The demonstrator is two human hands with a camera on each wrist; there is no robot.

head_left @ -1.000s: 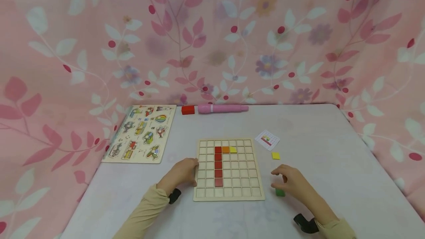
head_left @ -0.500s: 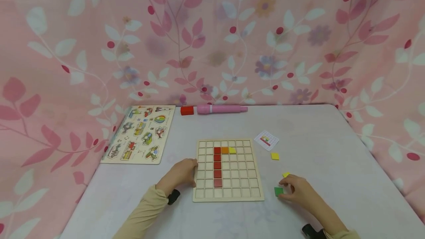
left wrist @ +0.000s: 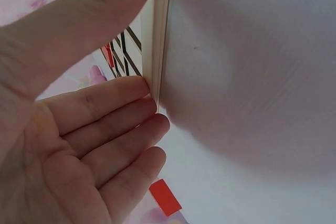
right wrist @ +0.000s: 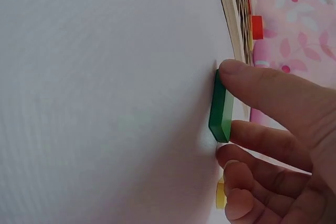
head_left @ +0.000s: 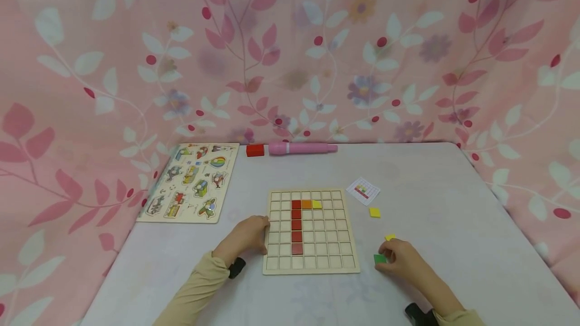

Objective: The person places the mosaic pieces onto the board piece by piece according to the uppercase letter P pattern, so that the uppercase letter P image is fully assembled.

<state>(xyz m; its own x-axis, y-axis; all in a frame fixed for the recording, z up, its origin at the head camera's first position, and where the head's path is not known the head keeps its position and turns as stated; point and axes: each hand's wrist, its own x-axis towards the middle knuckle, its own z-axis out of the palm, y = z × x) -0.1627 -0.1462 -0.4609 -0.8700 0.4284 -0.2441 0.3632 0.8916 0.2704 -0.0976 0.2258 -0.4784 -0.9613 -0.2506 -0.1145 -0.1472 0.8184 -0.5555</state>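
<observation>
A wooden grid board [head_left: 331, 264] lies mid-table, with a column of red tiles [head_left: 296, 225], one orange tile [head_left: 306, 204] and one yellow tile [head_left: 316, 204] set in its cells. My left hand [head_left: 246, 235] touches the board's left edge with thumb and nearly straight fingers; the left wrist view shows these fingers [left wrist: 107, 100] against the rim. Right of the board, my right hand [head_left: 401, 260] pinches a green tile [right wrist: 220, 106] between thumb and index finger, low at the tabletop. The other fingers are curled beside it. A second yellow tile [head_left: 389, 238], partly hidden, lies just behind that hand.
Another yellow tile [head_left: 374, 213] and a small pattern card [head_left: 363, 191] lie right of the board. At the back left lies a picture puzzle board [head_left: 190, 182]. A red block [head_left: 255, 150] and a pink cylindrical stick [head_left: 302, 148] line the table's far edge.
My right hand has moved right and come down onto the green tile, now pinching it. The yellow tile behind it has come into view. The left hand stays at the board's edge.
</observation>
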